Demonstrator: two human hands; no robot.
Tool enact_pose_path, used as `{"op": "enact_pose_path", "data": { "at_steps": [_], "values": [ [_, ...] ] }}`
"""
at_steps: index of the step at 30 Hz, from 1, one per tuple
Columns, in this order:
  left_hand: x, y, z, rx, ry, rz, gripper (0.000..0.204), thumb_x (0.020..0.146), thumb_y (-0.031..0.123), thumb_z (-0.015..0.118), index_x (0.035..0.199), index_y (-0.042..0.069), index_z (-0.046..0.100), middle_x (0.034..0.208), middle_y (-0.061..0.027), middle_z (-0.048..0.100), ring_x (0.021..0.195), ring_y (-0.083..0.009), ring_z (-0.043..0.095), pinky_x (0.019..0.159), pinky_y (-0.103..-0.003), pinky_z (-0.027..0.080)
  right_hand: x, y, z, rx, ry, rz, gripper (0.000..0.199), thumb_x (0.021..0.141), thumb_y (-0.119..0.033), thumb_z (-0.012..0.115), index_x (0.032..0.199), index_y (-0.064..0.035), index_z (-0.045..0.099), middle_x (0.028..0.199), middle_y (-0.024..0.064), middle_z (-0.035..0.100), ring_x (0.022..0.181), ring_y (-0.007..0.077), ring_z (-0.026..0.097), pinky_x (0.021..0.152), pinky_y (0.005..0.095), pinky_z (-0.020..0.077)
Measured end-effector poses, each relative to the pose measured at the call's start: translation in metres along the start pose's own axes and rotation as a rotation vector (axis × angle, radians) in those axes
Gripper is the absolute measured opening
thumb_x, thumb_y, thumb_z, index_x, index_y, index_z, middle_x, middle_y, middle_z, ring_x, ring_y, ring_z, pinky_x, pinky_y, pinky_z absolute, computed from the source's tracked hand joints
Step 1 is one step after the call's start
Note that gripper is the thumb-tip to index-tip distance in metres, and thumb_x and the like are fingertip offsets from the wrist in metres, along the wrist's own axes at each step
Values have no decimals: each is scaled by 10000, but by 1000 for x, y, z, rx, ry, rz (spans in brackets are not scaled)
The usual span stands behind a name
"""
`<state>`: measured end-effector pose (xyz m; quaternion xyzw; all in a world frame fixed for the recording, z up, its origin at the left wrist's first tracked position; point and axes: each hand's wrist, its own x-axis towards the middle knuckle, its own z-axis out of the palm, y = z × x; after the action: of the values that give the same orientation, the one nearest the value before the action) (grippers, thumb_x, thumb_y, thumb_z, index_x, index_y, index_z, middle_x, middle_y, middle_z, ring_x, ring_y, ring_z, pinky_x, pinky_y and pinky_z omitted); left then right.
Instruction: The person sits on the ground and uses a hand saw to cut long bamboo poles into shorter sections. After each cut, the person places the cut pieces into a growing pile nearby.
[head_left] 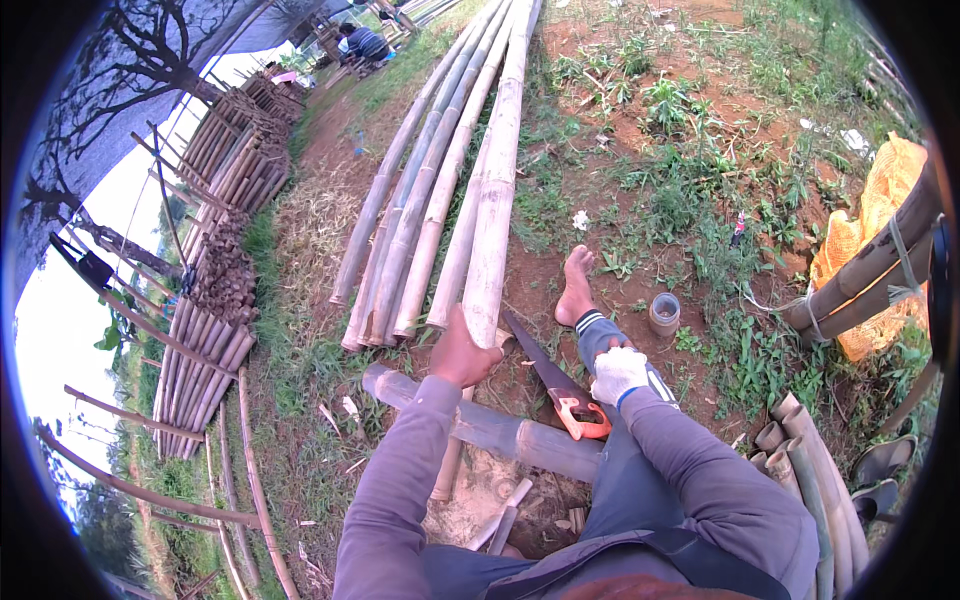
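Note:
My left hand (462,352) is bare and grips the near end of a long pale bamboo pole (497,190) that runs away from me over the ground. That pole's end rests on a thicker bamboo piece (500,432) lying crosswise in front of me. My right hand (619,374), in a white glove, rests on my raised knee and holds nothing. A handsaw (560,385) with an orange handle lies against my leg, between the two hands, its blade pointing away. My bare foot (577,290) is planted on the soil beside the pole.
Several more long bamboo poles (415,200) lie left of the held one. Stacks of cut bamboo (225,190) line the left side. A small tin (664,313) stands right of my foot. Short bamboo pieces (815,480), sandals (880,470) and a yellow mesh sack (875,210) are at right. A person (362,42) sits far off.

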<state>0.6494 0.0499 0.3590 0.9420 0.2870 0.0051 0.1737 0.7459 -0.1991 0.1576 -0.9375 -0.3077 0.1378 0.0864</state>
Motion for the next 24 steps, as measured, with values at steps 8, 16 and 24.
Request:
{"op": "enact_pose_path", "data": {
  "at_steps": [8,16,24],
  "values": [
    [-111,-22,-32,-353,-141,47,1019,781,224,866,1612,-32,335,1431,-256,621,1324,-378,635,1133,-444,485,-15,-14,-9,47,3,-1,555,847,-373,777,1334,-109,734,1522,201,610,1417,418,579,1100,659,472],
    [-337,-208,-66,-463,-200,-105,1131,707,206,939,1664,61,354,1413,-198,664,1304,-320,664,1130,-416,510,-25,-33,-3,13,64,-15,510,864,-375,781,1296,-105,756,1412,184,664,1368,402,606,1104,643,478],
    [-513,-365,44,-187,-145,-563,894,691,357,993,1421,120,535,1222,-248,753,1165,-445,732,966,-520,583,-39,-48,-12,-82,-3,19,483,901,-366,764,1299,-91,752,1439,189,652,1369,406,618,1084,605,515]
  ]
}}
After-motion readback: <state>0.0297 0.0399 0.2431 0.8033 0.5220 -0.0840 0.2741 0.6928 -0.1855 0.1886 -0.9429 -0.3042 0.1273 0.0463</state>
